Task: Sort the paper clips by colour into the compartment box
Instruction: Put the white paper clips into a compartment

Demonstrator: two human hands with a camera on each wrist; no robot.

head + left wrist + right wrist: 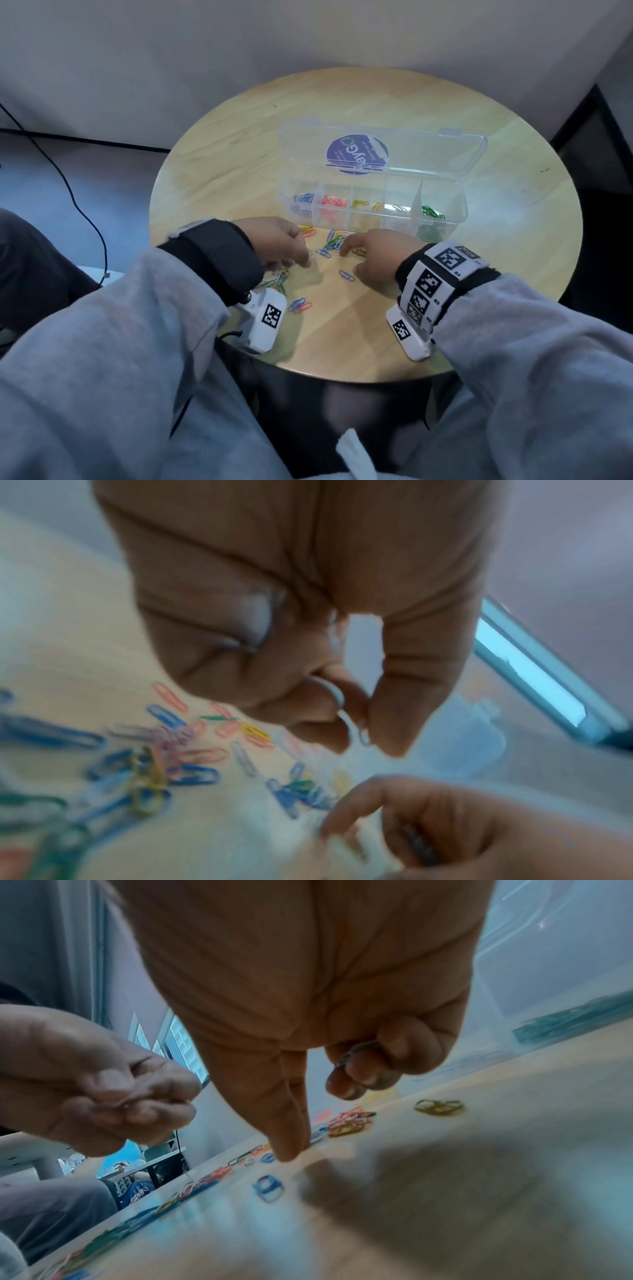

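While left hand fingers pinch a pale paper clip | right hand curls around a clip, forefinger on table | loose clips scattered between hands | compartment box at 12 o'clock, lid open, five colours part-filled | roughly midway by my read.

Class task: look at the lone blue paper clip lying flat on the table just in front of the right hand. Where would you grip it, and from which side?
Probably from above: the blue paper clip lies flat and apart from others, so pinch its long sides.
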